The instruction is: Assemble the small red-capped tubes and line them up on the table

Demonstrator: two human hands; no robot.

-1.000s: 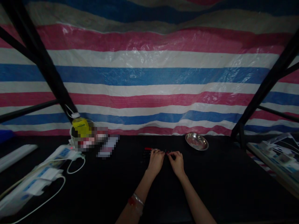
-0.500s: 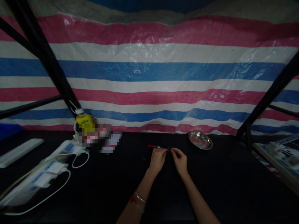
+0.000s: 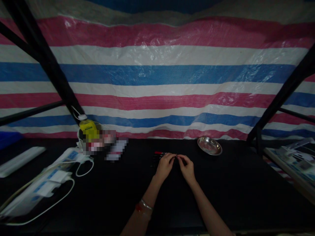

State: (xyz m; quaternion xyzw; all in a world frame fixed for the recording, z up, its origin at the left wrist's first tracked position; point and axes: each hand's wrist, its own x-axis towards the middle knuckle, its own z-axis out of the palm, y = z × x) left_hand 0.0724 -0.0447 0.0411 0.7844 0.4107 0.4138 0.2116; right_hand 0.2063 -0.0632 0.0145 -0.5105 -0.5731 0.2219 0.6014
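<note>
In the middle of the black table my left hand and my right hand meet at the fingertips. The fingers of both are pinched together over something small and dark, too dim to name. A red marker-like stick lies just beyond and left of my left hand, partly covered by it. Several dark slim items lie beneath it, beside the same hand. On my left wrist sits a bracelet with a red bead.
A round metal dish stands at the back right. Power strips with white plugs and cables spread over the left side. A yellow bottle and blurred packets stand at the back left. Black frame bars and a striped tarp bound the back.
My fingertips have come closer together, with the right hand shifted slightly left. The view has turned a little; the dish and the other things lie where they were.
</note>
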